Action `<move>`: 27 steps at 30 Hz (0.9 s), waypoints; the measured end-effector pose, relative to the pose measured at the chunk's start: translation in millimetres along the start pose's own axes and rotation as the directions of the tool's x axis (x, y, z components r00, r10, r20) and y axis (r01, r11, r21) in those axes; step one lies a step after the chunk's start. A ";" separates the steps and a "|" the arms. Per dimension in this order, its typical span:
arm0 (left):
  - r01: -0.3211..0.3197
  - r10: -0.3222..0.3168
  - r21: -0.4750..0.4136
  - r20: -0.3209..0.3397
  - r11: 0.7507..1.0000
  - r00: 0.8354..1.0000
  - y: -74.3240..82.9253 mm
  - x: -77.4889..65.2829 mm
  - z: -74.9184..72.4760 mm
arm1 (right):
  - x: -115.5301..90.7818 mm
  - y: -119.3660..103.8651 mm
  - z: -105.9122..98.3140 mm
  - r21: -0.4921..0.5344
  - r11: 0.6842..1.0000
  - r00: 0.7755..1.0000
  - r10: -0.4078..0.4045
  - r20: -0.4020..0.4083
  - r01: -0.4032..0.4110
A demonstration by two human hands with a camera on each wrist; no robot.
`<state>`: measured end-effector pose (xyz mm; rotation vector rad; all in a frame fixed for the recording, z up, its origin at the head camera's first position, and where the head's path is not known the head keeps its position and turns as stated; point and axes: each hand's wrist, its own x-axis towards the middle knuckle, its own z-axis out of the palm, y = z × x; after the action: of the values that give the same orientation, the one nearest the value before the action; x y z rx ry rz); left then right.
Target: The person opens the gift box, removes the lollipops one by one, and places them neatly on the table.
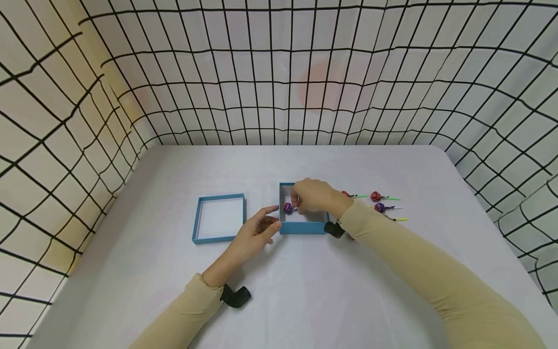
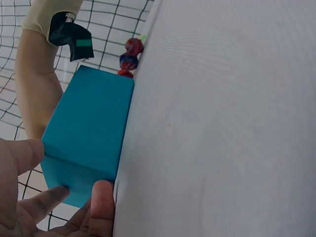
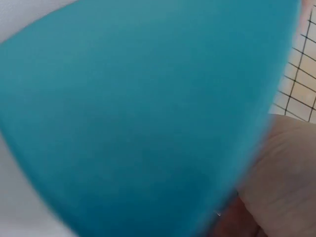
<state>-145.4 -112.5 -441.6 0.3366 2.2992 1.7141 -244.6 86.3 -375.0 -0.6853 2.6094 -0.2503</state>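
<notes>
A blue box [image 1: 302, 228] with its top uncovered sits mid-table. My right hand [image 1: 317, 195] reaches down into it, fingers bent at the white stick of a lollipop [image 1: 288, 208] with a purple wrapper, which it pinches inside the box. The fingertips are partly hidden behind the hand. At the box's left side is my left hand [image 1: 257, 228], its fingers loosely bent and touching the wall without gripping. The left wrist view shows the thumb at the box's edge and fingertips on its side [image 2: 79, 177]. In the right wrist view the box wall [image 3: 138, 98] covers most of the work.
A shallow blue-edged lid [image 1: 213, 239] lies left of the box, inner side up. Right of the box are several lollipops, among them a red one [image 1: 376, 196] and a blue-purple one [image 1: 379, 207], partly behind the right forearm. Black netting [image 1: 270, 82] surrounds the white table [image 1: 305, 291].
</notes>
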 end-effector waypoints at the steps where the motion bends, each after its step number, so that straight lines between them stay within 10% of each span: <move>1: 0.000 0.000 -0.001 0.000 1.000 1.000 0.1 0.0 0.1 | -0.8 0.1 -1.2 -0.001 1.000 1.000 0.000 0.005 0.000; 27: 0.012 -0.012 0.010 -0.012 1.000 1.000 1.7 0.7 2.1 | -47.5 35.0 -41.4 0.121 0.987 0.990 -0.096 -0.102 0.108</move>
<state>-145.3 -109.9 -440.6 0.3142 2.3141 1.7039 -240.8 143.0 -330.8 -0.7815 2.6246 -0.4866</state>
